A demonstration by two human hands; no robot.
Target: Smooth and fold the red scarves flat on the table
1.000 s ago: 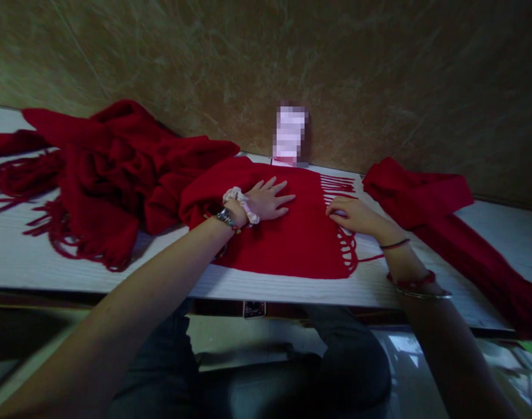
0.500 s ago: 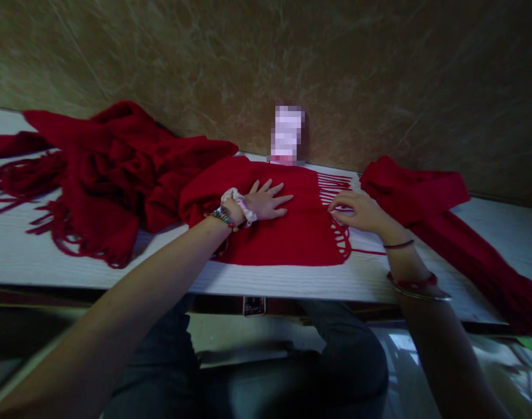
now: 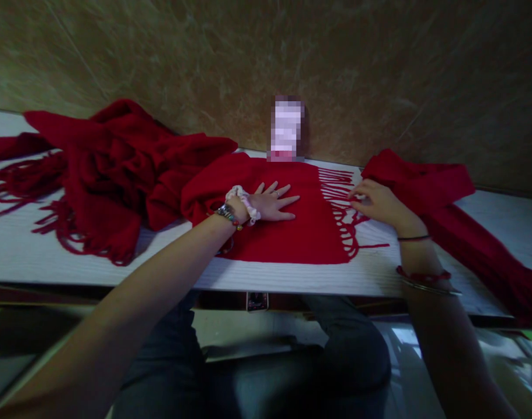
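Note:
A red scarf point(image 3: 300, 247) lies spread on the white tabletop in front of me, its fringe point(image 3: 334, 179) pointing right. My left hand point(image 3: 272, 203) rests flat on the cloth with fingers spread. Beyond the scarf's right end is my right hand point(image 3: 377, 201), thumb and fingertips pinched together on strands of the fringe; exactly which strands cannot be made out. Along the near part of that edge, several strands curve into loops, and one strand trails off to the right.
Bunched red fabric with tassels point(image 3: 113, 174) covers the table's left side. Another red scarf point(image 3: 422, 180) lies folded at the right, one end hanging toward the front edge. A blurred-out pale object point(image 3: 286, 128) leans against the brown wall point(image 3: 182, 58). Below the edge sits a phone point(image 3: 257, 301).
My right hand has moved a little to the right, away from the scarf's edge, with the pinched fringe. My left hand stays flat on the cloth, its fingers slightly more spread.

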